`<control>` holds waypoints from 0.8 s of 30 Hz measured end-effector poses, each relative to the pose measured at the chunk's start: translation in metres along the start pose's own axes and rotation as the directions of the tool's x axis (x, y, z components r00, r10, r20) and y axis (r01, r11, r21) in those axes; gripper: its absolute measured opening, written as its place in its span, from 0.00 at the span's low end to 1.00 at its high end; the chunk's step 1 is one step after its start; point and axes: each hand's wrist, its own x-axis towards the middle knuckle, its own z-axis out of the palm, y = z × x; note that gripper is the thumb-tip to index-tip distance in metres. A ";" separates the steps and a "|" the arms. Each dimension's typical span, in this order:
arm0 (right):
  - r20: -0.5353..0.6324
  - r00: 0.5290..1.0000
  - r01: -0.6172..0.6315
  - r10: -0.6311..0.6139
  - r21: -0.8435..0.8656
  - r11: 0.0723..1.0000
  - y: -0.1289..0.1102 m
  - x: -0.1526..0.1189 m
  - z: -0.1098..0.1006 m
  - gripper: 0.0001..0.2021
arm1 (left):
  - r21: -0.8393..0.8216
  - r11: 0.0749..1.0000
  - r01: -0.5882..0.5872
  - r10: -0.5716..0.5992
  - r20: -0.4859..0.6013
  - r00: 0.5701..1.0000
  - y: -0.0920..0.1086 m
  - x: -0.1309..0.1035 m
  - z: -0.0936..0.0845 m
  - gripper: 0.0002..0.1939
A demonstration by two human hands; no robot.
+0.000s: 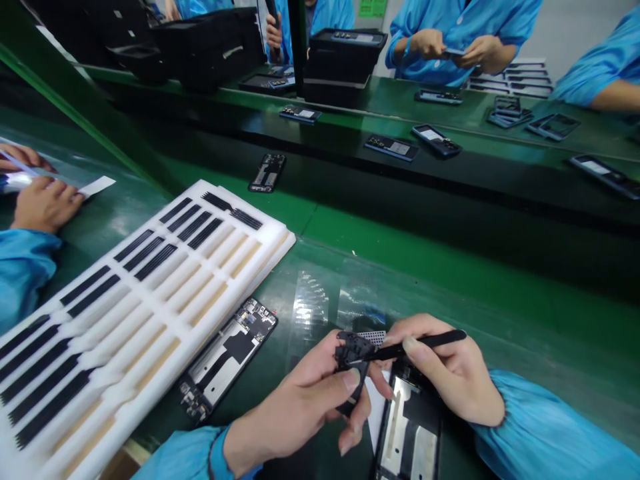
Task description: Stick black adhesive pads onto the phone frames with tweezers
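Observation:
My left hand (320, 387) is closed around a small black moulded plastic phone part (356, 350), thumb on its near side. My right hand (445, 367) pinches black tweezers (443, 339), whose tips reach to the plastic part. Behind it shows a small grey sheet dotted with dark spots (376, 337); which fingers support it I cannot tell. Under my hands lies an opened phone body (413, 427), partly covered by my right hand. Left of my left hand, a second opened phone body (230, 357) lies beside a white foam tray (150, 300).
Slots in the tray hold thin black strips (195, 227). Clear plastic sheets (310, 300) lie beyond my hands. Another phone body (267, 173) rests on the green conveyor belt (320, 217). More phones and black bins (343, 60) stand across it. Co-workers' hands (47, 203) appear at left and opposite.

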 end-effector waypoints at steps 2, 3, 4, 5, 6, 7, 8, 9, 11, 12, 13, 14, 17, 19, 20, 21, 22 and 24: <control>0.005 1.000 0.022 -0.022 -0.046 0.999 0.001 0.000 -0.001 0.09 | 0.013 1.000 0.020 -0.020 0.012 1.000 0.000 0.000 -0.001 0.09; 0.008 0.999 0.035 -0.035 -0.070 0.997 0.002 0.000 -0.001 0.09 | 0.021 0.999 0.031 -0.031 0.016 0.999 0.000 0.000 -0.001 0.08; 0.010 0.999 0.048 -0.048 -0.091 0.995 0.003 0.000 -0.002 0.09 | 0.026 0.999 0.035 -0.036 0.022 0.999 0.001 0.000 -0.001 0.08; 0.012 0.998 0.060 -0.059 -0.109 0.992 0.004 0.000 -0.002 0.09 | 0.029 0.999 0.035 -0.035 0.029 0.999 0.001 0.000 -0.002 0.08; 0.016 0.997 0.071 -0.069 -0.124 0.990 0.005 0.000 -0.003 0.09 | 0.027 0.999 0.031 -0.032 0.030 0.999 0.001 0.000 -0.002 0.08; 0.022 0.997 0.082 -0.080 -0.137 0.987 0.006 0.000 -0.003 0.09 | 0.027 0.999 0.027 -0.028 0.032 0.999 0.001 0.000 -0.002 0.08; 0.026 0.996 0.094 -0.091 -0.151 0.984 0.007 0.000 -0.004 0.09 | 0.033 0.999 0.034 -0.035 0.031 0.999 0.001 0.000 -0.003 0.09; 0.026 0.995 0.103 -0.100 -0.169 0.980 0.008 -0.001 -0.005 0.09 | 0.051 0.998 0.049 -0.051 0.028 0.998 0.000 0.000 -0.003 0.09; 0.025 0.992 0.125 -0.123 -0.207 0.970 0.011 -0.001 -0.007 0.09 | 0.098 0.991 0.088 -0.090 0.010 0.996 -0.001 0.000 -0.004 0.12; 0.024 0.991 0.135 -0.133 -0.225 0.965 0.012 -0.001 -0.008 0.09 | 0.118 0.988 0.100 -0.100 -0.002 0.995 -0.001 -0.001 -0.005 0.13; 0.026 0.990 0.141 -0.139 -0.240 0.960 0.013 -0.002 -0.009 0.09 | 0.135 0.985 0.104 -0.103 -0.014 0.995 -0.002 -0.001 -0.005 0.15; 0.029 0.989 0.148 -0.145 -0.249 0.957 0.013 -0.002 -0.009 0.09 | 0.148 0.984 0.101 -0.099 -0.025 0.995 -0.003 -0.001 -0.005 0.16; 0.043 0.987 0.159 -0.154 -0.256 0.954 0.014 -0.002 -0.008 0.09 | 0.166 0.983 0.081 -0.076 -0.033 0.997 -0.003 -0.001 -0.006 0.17; 0.041 0.989 0.150 -0.145 -0.259 0.954 0.012 -0.002 -0.006 0.08 | 0.167 0.983 0.074 -0.069 -0.034 0.997 -0.004 0.000 -0.006 0.17; 0.025 0.991 0.134 -0.132 -0.256 0.957 0.011 -0.002 -0.007 0.08 | 0.162 0.985 0.067 -0.061 -0.038 0.997 -0.004 0.001 -0.006 0.16; -0.001 0.994 0.104 -0.107 -0.244 0.964 0.009 -0.002 -0.008 0.08 | 0.156 0.986 0.059 -0.053 -0.047 0.998 -0.004 0.001 -0.006 0.16; -0.038 0.996 0.065 -0.076 -0.224 0.972 0.008 -0.002 -0.011 0.08 | 0.155 0.987 0.052 -0.043 -0.064 0.997 -0.005 0.001 -0.006 0.17; -0.130 0.991 -0.017 -0.007 -0.183 0.983 0.007 -0.003 -0.020 0.10 | 0.197 0.980 0.030 -0.009 -0.108 0.994 -0.005 0.001 -0.006 0.20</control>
